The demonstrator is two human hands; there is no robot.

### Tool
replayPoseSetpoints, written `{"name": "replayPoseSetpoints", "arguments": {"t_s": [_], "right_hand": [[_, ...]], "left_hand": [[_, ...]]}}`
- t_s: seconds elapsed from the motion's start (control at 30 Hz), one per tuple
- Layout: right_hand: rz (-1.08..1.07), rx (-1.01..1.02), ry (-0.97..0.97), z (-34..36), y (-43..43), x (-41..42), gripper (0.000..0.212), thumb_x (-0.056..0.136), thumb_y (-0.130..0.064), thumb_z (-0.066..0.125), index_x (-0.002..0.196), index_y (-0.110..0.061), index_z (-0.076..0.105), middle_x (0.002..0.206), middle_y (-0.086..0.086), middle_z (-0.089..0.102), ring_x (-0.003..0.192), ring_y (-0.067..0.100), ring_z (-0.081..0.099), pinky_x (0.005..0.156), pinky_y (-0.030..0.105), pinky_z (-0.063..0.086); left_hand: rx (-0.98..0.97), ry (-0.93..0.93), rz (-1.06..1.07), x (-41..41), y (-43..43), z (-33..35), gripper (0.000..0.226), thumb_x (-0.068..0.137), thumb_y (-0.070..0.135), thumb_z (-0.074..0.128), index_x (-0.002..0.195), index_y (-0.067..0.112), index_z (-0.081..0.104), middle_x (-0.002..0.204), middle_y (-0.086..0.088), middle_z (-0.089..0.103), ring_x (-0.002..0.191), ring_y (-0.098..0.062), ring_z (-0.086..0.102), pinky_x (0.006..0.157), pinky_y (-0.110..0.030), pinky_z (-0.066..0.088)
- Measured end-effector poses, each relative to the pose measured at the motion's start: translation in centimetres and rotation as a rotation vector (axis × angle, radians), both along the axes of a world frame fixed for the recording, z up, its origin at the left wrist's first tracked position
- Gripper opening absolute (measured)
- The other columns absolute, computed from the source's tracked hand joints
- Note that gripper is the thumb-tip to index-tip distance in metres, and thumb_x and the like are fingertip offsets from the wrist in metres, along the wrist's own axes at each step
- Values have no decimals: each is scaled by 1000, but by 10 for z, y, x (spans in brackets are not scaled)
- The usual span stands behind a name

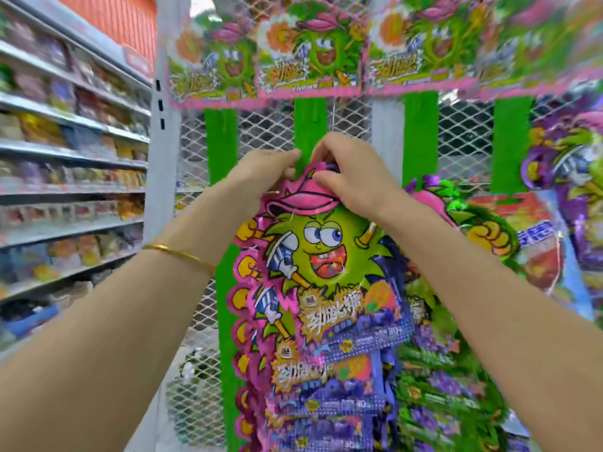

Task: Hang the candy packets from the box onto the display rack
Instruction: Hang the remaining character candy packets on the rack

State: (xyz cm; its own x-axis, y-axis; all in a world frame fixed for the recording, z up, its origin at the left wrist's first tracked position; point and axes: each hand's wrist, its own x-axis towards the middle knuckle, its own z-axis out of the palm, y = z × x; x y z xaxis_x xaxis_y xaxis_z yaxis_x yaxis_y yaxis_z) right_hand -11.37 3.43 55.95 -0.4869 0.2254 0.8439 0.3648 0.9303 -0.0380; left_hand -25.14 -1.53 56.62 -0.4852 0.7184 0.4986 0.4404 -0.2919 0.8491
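A candy packet strip (321, 256) with a green spiky cartoon face and pink hat hangs down in front of the white mesh display rack (463, 138). My left hand (264, 168) and my right hand (349, 168) both pinch its top edge at a green strip (310, 122) on the mesh. More packets (323, 380) of the same strip trail below. A row of similar packets (310, 50) hangs along the top of the rack. The box is not in view.
Store shelves (71, 151) full of snacks run along the left. A white upright post (163, 132) stands at the rack's left edge. Purple and green packets (489, 243) hang to the right on the mesh.
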Motion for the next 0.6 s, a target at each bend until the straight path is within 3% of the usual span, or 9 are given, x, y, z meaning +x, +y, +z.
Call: {"name": "replayPoseSetpoints", "arguments": {"t_s": [0.1,0.2,0.3,0.4,0.47,0.6], "right_hand": [[-1,61,9,7,5,-8,16,80,-5,60,96,-4,59,98,11,58,93,25,51,74,27,31],[1,100,22,10,7,-13,13,81,-6,60,94,-6,59,98,11,57,91,24,51,77,29,35],[-9,92,27,10,9,-12,12,82,-7,61,93,-7,59,99,10,57,91,22,50,76,25,34],[0,88,32,6,13,-8,11,81,-6,62,91,-5,59,95,10,57,85,18,45,70,19,26],[13,78,37,3,15,-6,10,80,-5,62,90,-5,59,93,10,56,84,15,42,69,18,24],[15,58,9,-8,15,-3,12,80,-4,62,92,-3,58,93,9,55,85,17,43,69,19,23]], "left_hand": [[-29,-25,-19,-1,0,4,25,87,30,62,67,15,58,50,5,54,42,-9,43,46,-17,32],[-55,-25,-15,5,-5,5,14,85,24,62,83,12,67,34,9,47,25,-4,36,34,-8,23],[-46,-21,32,6,-4,5,21,83,26,61,91,10,71,39,9,51,26,-5,38,36,-10,26],[-42,-31,60,7,-2,4,28,86,32,62,65,13,60,44,5,53,24,-4,38,32,-6,25],[-40,-14,70,8,-2,3,31,87,33,61,62,16,56,44,6,52,24,-3,38,31,-6,25],[-45,104,65,8,-10,-3,25,91,32,55,75,14,62,66,0,61,49,-11,50,49,-17,38]]}}
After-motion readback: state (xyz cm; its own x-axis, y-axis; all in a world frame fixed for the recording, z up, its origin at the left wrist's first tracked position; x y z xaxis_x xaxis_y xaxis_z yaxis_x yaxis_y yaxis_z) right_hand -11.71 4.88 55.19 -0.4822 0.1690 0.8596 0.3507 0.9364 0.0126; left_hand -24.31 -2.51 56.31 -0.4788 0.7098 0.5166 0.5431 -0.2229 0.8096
